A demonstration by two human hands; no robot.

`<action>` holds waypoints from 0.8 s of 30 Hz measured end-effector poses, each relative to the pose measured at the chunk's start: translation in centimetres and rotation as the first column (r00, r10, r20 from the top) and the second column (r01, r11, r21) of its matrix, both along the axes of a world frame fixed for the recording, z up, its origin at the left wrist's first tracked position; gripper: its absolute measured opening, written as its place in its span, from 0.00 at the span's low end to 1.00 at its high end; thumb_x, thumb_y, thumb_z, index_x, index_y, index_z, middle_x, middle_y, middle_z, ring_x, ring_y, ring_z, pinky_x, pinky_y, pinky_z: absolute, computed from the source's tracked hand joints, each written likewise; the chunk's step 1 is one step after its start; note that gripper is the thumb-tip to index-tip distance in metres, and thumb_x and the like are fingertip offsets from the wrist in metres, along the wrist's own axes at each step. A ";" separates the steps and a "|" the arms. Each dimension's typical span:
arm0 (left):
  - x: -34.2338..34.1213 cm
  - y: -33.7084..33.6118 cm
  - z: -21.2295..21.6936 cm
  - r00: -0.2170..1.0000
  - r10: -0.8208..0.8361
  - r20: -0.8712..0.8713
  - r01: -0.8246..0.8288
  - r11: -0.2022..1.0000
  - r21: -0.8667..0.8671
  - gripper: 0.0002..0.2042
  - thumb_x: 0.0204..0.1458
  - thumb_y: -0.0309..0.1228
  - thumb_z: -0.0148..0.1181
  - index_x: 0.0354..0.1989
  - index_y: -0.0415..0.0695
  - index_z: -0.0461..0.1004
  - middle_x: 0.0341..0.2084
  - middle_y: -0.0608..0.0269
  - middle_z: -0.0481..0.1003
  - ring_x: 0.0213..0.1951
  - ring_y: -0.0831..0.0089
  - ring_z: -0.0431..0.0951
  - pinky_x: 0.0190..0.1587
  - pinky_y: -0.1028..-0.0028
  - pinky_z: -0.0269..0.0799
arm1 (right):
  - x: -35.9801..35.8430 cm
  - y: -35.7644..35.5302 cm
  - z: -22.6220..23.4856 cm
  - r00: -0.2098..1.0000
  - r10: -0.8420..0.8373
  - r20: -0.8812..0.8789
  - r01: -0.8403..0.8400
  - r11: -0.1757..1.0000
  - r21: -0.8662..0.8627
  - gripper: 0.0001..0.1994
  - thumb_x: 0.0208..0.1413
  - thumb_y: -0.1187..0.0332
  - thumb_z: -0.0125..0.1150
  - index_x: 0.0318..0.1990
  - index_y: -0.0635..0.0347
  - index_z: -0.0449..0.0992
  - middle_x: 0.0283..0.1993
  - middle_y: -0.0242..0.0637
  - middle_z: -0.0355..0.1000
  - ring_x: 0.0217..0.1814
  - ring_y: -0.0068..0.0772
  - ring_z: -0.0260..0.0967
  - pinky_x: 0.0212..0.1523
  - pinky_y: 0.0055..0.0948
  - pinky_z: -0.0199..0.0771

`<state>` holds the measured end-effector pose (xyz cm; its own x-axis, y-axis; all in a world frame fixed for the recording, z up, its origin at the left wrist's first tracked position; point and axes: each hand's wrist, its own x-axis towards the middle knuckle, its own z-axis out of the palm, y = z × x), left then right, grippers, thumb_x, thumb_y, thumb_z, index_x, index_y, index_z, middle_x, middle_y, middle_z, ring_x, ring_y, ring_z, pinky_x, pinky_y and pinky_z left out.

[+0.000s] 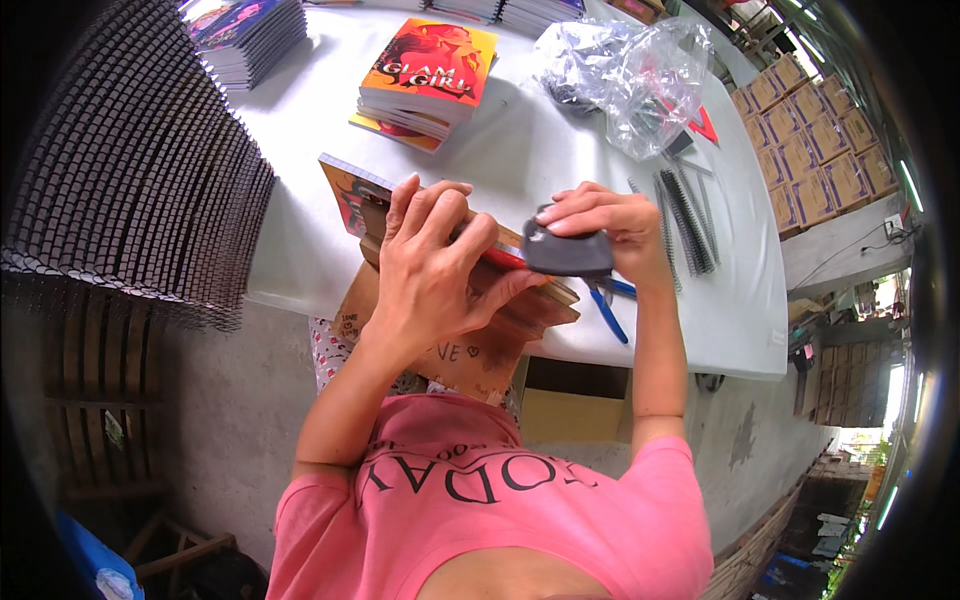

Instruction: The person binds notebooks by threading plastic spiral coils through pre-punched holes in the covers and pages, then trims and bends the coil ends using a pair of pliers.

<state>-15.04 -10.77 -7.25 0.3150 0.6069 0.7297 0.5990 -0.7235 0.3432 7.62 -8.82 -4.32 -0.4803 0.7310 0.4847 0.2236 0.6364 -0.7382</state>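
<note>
Item: brown-covered notebook [520, 305] at the near edge of the white table [560, 160], overhanging toward the person. Left hand [430, 265] lay flat on its cover, fingers spread, gripping nothing. Right hand [605, 225] was closed over a dark grey tool [567, 252] at the notebook's right end — blue-handled pliers [608, 305] just beneath. Nearby: black binding coils [688, 215], 1 clear plastic bag [625, 70], a stack of orange-covered books [430, 70].

Bag [625, 75] behind coils [688, 215] (on table [540, 150]).
</note>
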 end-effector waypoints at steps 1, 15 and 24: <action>0.0 0.0 0.1 1.000 -0.014 -0.002 0.014 1.000 0.006 0.21 0.37 0.49 0.67 0.28 0.43 0.71 0.35 0.55 0.67 0.46 0.59 0.68 0.57 0.55 0.54 | 0.1 -0.3 -0.5 0.900 0.259 -0.352 -0.280 0.960 -0.010 0.07 0.40 0.76 0.61 0.31 0.63 0.81 0.33 0.46 0.77 0.38 0.38 0.74 0.47 0.40 0.72; 0.1 0.2 -0.7 0.991 -0.061 0.119 0.065 0.997 -0.029 0.32 0.33 0.47 0.70 0.45 0.43 0.67 0.39 0.58 0.69 0.47 0.60 0.69 0.60 0.55 0.52 | -1.4 0.2 0.5 0.877 0.379 -0.296 -0.404 0.915 -0.025 0.07 0.42 0.75 0.63 0.32 0.61 0.82 0.37 0.46 0.78 0.39 0.36 0.74 0.43 0.32 0.74; -0.2 0.6 -1.0 0.979 -0.110 0.170 0.118 0.992 -0.037 0.45 0.30 0.46 0.72 0.58 0.43 0.55 0.42 0.60 0.70 0.47 0.61 0.69 0.61 0.56 0.51 | -2.3 0.7 0.8 0.964 0.261 -0.049 -0.260 0.965 0.020 0.17 0.34 0.84 0.63 0.37 0.62 0.81 0.38 0.47 0.77 0.40 0.37 0.75 0.43 0.28 0.75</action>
<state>-15.23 -10.15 -8.25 0.2595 0.6088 0.7497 0.4447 -0.7644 0.4668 5.29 -8.12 -3.51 -0.6275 0.5775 0.5223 0.0112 0.6774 -0.7356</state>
